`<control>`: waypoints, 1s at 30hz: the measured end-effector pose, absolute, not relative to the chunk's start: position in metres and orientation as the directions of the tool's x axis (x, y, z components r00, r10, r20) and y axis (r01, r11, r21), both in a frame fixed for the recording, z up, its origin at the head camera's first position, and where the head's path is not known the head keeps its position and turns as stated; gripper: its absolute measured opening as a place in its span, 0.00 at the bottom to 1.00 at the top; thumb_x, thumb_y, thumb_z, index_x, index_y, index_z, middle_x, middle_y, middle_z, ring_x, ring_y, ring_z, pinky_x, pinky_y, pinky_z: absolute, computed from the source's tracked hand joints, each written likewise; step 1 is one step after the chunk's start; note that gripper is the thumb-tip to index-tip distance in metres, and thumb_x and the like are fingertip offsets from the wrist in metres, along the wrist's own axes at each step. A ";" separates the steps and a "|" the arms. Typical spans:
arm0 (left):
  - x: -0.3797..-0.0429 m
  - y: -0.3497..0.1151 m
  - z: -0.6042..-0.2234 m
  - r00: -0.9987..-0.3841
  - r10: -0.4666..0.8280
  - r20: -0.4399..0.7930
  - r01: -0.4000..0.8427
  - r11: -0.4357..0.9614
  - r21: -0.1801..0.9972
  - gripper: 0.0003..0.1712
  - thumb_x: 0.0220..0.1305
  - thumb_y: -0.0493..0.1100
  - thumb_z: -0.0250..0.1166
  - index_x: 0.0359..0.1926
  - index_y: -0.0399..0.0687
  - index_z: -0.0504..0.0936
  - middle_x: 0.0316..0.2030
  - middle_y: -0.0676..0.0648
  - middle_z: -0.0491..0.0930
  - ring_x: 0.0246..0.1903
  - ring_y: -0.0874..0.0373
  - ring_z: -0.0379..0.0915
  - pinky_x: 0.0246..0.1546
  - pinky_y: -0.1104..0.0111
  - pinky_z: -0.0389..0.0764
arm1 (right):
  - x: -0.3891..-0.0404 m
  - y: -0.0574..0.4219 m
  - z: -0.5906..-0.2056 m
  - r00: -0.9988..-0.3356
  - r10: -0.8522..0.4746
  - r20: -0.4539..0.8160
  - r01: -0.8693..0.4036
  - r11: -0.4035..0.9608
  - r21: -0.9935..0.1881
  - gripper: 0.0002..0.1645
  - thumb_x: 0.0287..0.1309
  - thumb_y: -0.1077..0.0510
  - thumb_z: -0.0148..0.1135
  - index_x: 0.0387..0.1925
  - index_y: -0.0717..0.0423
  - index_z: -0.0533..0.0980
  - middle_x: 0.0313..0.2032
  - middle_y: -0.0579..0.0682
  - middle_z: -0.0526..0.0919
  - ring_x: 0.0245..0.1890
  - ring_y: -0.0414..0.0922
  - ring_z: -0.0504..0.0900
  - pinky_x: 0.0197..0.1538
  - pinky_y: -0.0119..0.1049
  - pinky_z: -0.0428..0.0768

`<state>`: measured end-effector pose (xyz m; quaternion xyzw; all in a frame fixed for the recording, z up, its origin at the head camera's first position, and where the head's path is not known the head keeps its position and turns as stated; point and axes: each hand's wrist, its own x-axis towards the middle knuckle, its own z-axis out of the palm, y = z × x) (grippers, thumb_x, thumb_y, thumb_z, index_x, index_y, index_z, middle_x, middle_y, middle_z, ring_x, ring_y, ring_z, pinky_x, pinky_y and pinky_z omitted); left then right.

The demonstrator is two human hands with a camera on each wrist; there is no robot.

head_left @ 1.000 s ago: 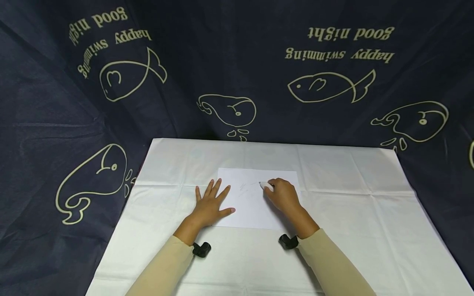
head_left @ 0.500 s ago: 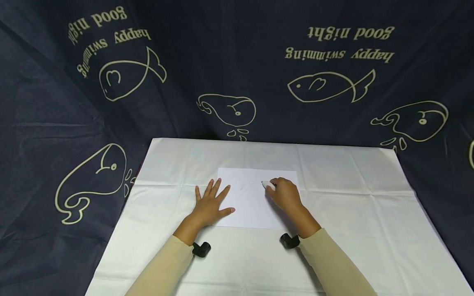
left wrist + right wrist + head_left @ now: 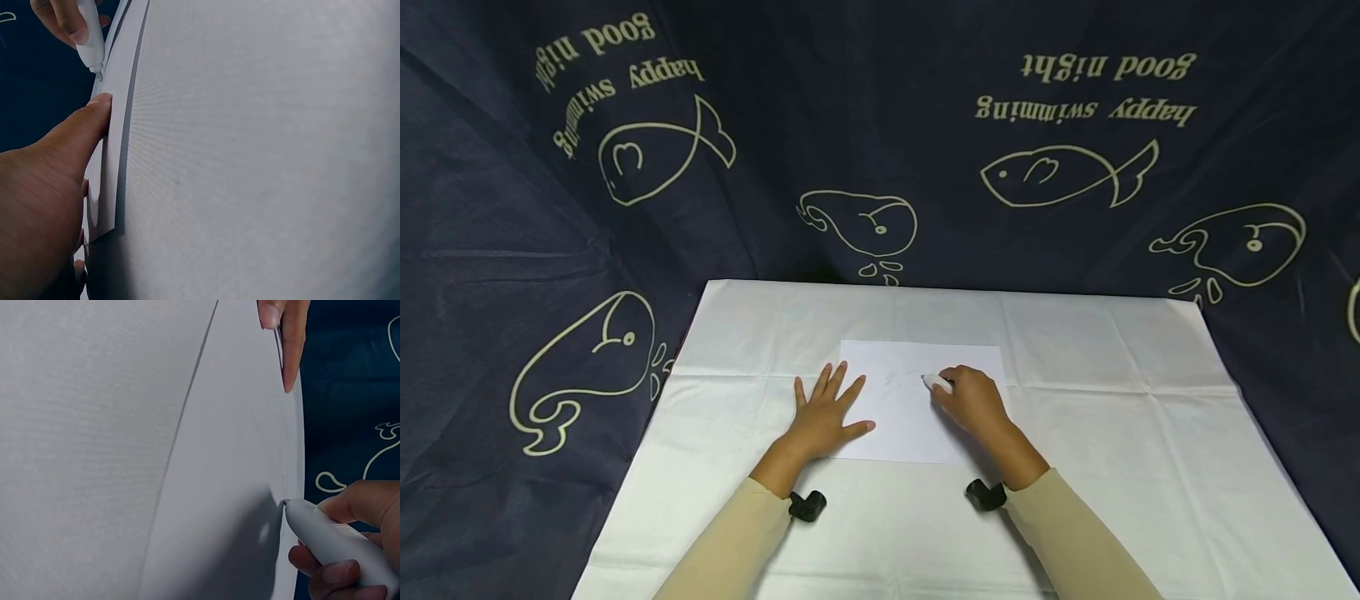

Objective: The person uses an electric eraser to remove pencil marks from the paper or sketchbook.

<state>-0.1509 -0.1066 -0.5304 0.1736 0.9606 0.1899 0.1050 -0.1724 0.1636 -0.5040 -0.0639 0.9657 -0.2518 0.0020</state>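
A sheet of white paper point(image 3: 902, 429) lies on the white cloth, with faint grey strokes near its middle. My left hand point(image 3: 822, 421) rests on the paper's left side, fingers spread and straight; its thumb point(image 3: 94, 119) lies along the sheet in the left wrist view. In my right hand point(image 3: 973, 400) is a thick white pen point(image 3: 340, 544) with a narrow metal tip, pinched between thumb and curled fingers. The tip points left, right at the paper's surface beside the strokes. The right hand covers part of the sheet's right side.
A creased white cloth point(image 3: 1097, 467) covers the table. Behind it hangs a dark blue curtain point(image 3: 940, 108) with fish and whale drawings. Small black wrist cameras, one at the left wrist point(image 3: 807, 506) and one at the right point(image 3: 986, 495), sit close over the cloth.
My right hand shifted slightly right and away, then came back left and a little nearer, the pen still in its grip. My left hand stayed in place.
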 end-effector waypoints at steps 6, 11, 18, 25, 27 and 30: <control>-0.151 -0.107 -0.532 -0.917 0.373 -0.140 0.292 0.869 0.399 0.48 0.67 0.70 0.59 0.80 0.61 0.55 0.82 0.43 0.39 0.81 0.41 0.28 0.70 0.28 0.28 | -0.173 0.162 -0.505 -0.990 -0.128 0.061 -0.142 0.869 -0.473 0.18 0.63 0.55 0.65 0.47 0.65 0.84 0.43 0.63 0.88 0.43 0.58 0.87 0.47 0.53 0.83; -0.151 -0.107 -0.533 -0.919 0.371 -0.136 0.292 0.870 0.397 0.48 0.67 0.70 0.59 0.80 0.61 0.55 0.82 0.43 0.39 0.81 0.41 0.28 0.71 0.28 0.28 | -0.174 0.160 -0.505 -0.990 -0.129 0.057 -0.141 0.872 -0.468 0.18 0.62 0.55 0.66 0.47 0.64 0.85 0.43 0.62 0.88 0.42 0.57 0.86 0.46 0.51 0.83; -0.151 -0.107 -0.533 -0.919 0.372 -0.127 0.294 0.866 0.405 0.48 0.67 0.69 0.60 0.80 0.60 0.55 0.82 0.42 0.40 0.81 0.40 0.29 0.70 0.28 0.27 | -0.176 0.161 -0.505 -0.992 -0.120 0.046 -0.127 0.876 -0.465 0.20 0.64 0.54 0.65 0.50 0.65 0.84 0.46 0.63 0.88 0.47 0.60 0.86 0.51 0.54 0.83; -0.152 -0.108 -0.534 -0.919 0.375 -0.123 0.295 0.860 0.417 0.48 0.67 0.68 0.61 0.80 0.58 0.56 0.82 0.41 0.40 0.81 0.39 0.29 0.70 0.27 0.27 | -0.178 0.160 -0.504 -0.991 -0.121 0.051 -0.131 0.872 -0.471 0.20 0.65 0.54 0.64 0.50 0.65 0.84 0.47 0.64 0.87 0.50 0.61 0.85 0.54 0.55 0.82; -0.151 -0.108 -0.535 -0.919 0.375 -0.123 0.295 0.859 0.418 0.48 0.67 0.68 0.61 0.80 0.58 0.56 0.82 0.41 0.40 0.81 0.39 0.29 0.70 0.27 0.27 | -0.179 0.159 -0.505 -0.991 -0.124 0.056 -0.136 0.872 -0.470 0.20 0.65 0.54 0.64 0.50 0.65 0.84 0.47 0.64 0.87 0.49 0.61 0.86 0.53 0.55 0.82; -0.151 -0.108 -0.534 -0.919 0.376 -0.123 0.296 0.860 0.416 0.48 0.67 0.68 0.61 0.80 0.58 0.56 0.82 0.41 0.40 0.81 0.39 0.29 0.70 0.27 0.28 | -0.180 0.159 -0.505 -0.990 -0.125 0.065 -0.141 0.871 -0.470 0.19 0.64 0.54 0.64 0.49 0.65 0.84 0.46 0.64 0.88 0.49 0.61 0.86 0.53 0.54 0.82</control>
